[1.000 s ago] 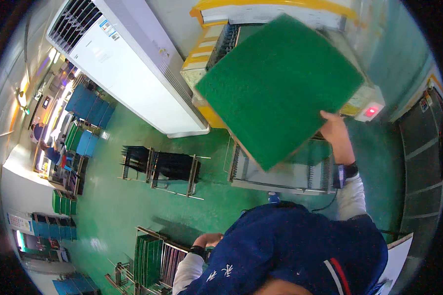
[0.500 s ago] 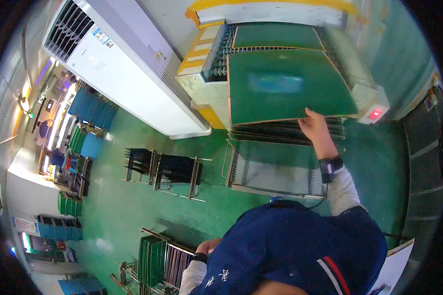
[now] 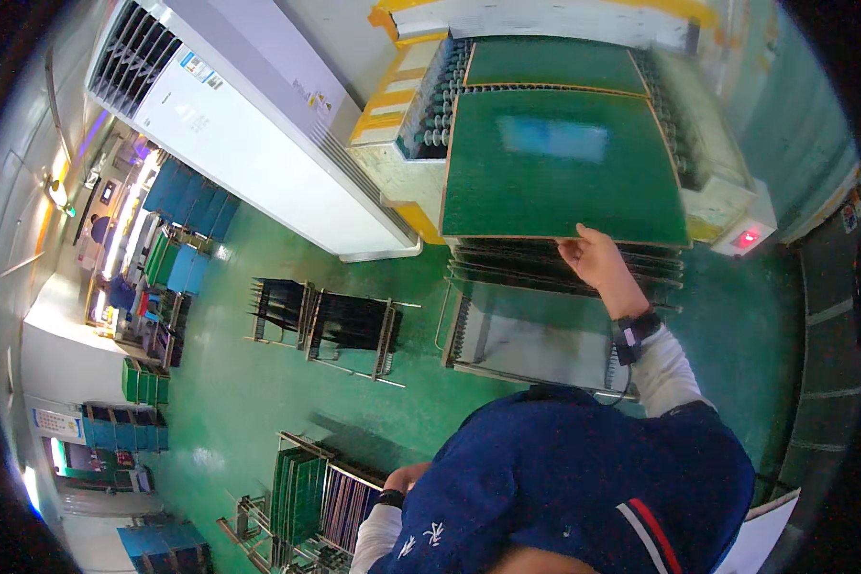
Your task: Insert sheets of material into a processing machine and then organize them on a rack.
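Observation:
My right hand (image 3: 598,260) grips the near edge of a large green panel (image 3: 564,187), with the thumb at the edge and the fingers curled beneath it. The panel lies over the near end of a roller conveyor (image 3: 437,113), its near edge reaching past the conveyor's end. Another green panel (image 3: 555,65) rests on the rollers just behind it. Below my right hand, a rack (image 3: 536,335) holds several upright panels. My left hand (image 3: 407,476) is low beside my body, with its fingers mostly hidden.
A tall white air conditioner (image 3: 258,143) stands left of the conveyor. Racks with dark panels (image 3: 349,322) are on the green floor, and another rack with green panels (image 3: 297,493) stands near my left arm. A red light (image 3: 749,238) glows on the conveyor's right corner.
The gripped panel sits straighter, its near edge more level and more in line with the panel behind. My right hand has shifted slightly left along with it. My left hand stays low.

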A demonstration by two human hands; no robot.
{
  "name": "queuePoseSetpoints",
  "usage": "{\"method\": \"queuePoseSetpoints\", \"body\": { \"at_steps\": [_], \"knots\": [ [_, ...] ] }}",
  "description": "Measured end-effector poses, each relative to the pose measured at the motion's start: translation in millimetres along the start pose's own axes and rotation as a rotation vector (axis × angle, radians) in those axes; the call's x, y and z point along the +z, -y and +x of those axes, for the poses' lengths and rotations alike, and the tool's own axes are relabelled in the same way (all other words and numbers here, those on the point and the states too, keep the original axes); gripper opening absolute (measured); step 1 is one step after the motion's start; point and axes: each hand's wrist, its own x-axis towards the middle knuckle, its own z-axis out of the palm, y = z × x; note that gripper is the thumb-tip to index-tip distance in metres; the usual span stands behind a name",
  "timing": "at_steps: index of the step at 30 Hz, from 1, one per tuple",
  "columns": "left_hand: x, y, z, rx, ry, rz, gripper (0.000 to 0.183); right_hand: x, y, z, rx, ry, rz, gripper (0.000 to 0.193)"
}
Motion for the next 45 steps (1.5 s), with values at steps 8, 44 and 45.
{"method": "queuePoseSetpoints", "body": {
  "at_steps": [8, 44, 45],
  "knots": [
    [6.7, -9.4, 8.4, -0.063, 0.045, -0.021, 0.031, 3.5, -1.1, 12.4, 0.013, 0.020, 0.020, 0.020],
    [18.2, -67.9, -10.9, -0.061, -0.018, 0.497, 0.029, 6.9, 22.9, 46.0, -0.071, -0.026, 0.065, 0.025],
    [18.8, -72.6, -8.8, -0.060, -0.011, 0.498, 0.030, 8.0, 23.1, 46.8, -0.068, -0.030, 0.056, 0.025]
  ]
}}
